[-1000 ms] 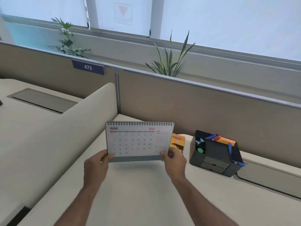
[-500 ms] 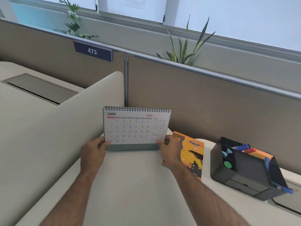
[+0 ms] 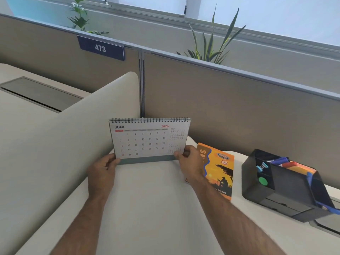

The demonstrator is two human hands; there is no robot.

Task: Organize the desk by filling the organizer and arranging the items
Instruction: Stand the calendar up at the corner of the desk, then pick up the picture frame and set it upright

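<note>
At the centre of the frame I have the white spiral-bound desk calendar (image 3: 150, 139), open to June 2026, standing upright on its grey card base in the back corner of the pale cream desk top (image 3: 152, 208), close against the brown fabric partition (image 3: 230, 111). My left hand (image 3: 100, 176) pinches its lower left corner, thumb on the front face; my right hand (image 3: 190, 162) grips the lower right corner the same way, thumb over the small printed months. Whether the base is already fully down on the desk I cannot tell; it looks at or just above the surface.

I judge the calendar light and fairly stiff: thin card folded as a tent, with loose pages hanging from the wire coil. It should not slip, but a squeeze mid-page would bend the sheets, so the bottom corners on the card base are the right place to hold. Pushed from one side only, it would probably twist or fold flat.

Right of centre, an orange notebook with a sunset picture (image 3: 219, 172) lies flat, partly under my right wrist. At the right edge, well apart, sits the black plastic desk organizer (image 3: 287, 188), already holding pens and clips.
</note>
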